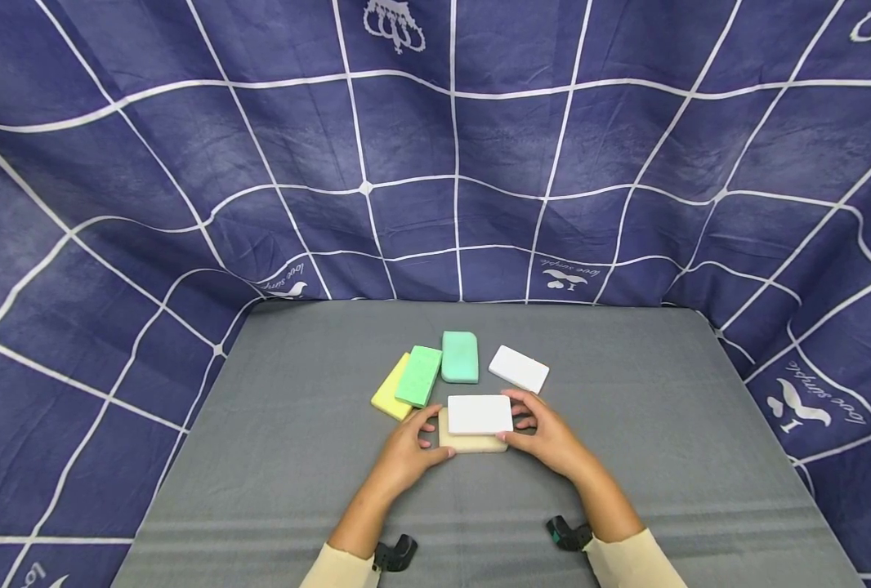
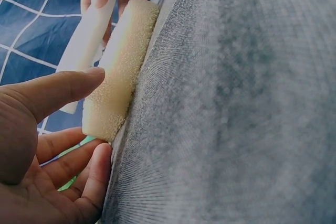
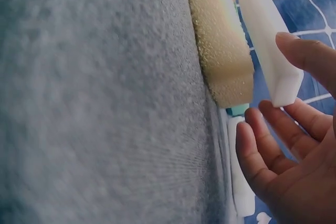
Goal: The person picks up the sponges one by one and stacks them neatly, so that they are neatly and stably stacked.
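A dark blue cloth with white grid lines [image 1: 406, 220] hung behind and around the grey, fabric-covered tabletop [image 1: 649, 392]. Two bare hands in cream sleeves worked at its middle. The left hand [image 1: 404, 451] had its fingers and thumb bent and partly parted around the left end of a beige, rectangular, coarse-pored sponge [image 1: 472, 444], which lay flat on the tabletop. The thumb crossed its near side and the other fingers curled about the end.

The right hand [image 1: 547, 434] pinched a smooth white rectangular block [image 1: 480, 415] by its right end, thumb on the near side and fingertips at the end and beyond. This block hung just above the beige sponge, a narrow gap between them in the right wrist view, and covered much of its top from the head view.

Past the hands, a bright green rectangular sponge [image 1: 418, 376] lay partly over a yellow rectangular sponge [image 1: 390, 390], near the left fingers. A teal sponge with rounded corners [image 1: 460, 358] was just right of the green one. A second white block [image 1: 519, 369] lay beyond the right fingers. Smallest were the black wrist devices [image 1: 395, 554].
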Demonstrator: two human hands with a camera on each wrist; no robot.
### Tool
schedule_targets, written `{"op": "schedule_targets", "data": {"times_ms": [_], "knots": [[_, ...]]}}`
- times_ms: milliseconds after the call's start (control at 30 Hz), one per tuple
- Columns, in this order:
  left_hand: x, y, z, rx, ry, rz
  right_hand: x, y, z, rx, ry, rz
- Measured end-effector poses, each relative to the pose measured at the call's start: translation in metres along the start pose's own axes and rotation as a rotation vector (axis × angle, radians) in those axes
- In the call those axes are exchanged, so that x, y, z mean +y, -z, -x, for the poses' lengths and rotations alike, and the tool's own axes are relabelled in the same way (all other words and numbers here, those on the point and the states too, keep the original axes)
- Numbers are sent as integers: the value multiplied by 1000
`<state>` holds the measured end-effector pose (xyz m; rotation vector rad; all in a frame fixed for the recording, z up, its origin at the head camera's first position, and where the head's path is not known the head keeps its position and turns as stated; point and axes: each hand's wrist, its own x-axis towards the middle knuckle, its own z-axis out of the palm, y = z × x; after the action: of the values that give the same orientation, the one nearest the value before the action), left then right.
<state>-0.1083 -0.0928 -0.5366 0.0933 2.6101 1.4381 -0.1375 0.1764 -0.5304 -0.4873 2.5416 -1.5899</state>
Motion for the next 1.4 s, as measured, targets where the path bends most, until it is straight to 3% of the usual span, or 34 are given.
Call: {"op": "schedule_targets", "data": {"times_ms": [400, 1000, 1400], "knots": [[0, -1, -1, 22, -5, -8, -2, -5, 1, -34, -26, -4], [-1, -2, -2, 29, -19, -18, 6, -10, 2, -24, -15, 51], [0, -1, -1, 30, -17, -15, 9, -13, 3, -13, -8, 24]]}}
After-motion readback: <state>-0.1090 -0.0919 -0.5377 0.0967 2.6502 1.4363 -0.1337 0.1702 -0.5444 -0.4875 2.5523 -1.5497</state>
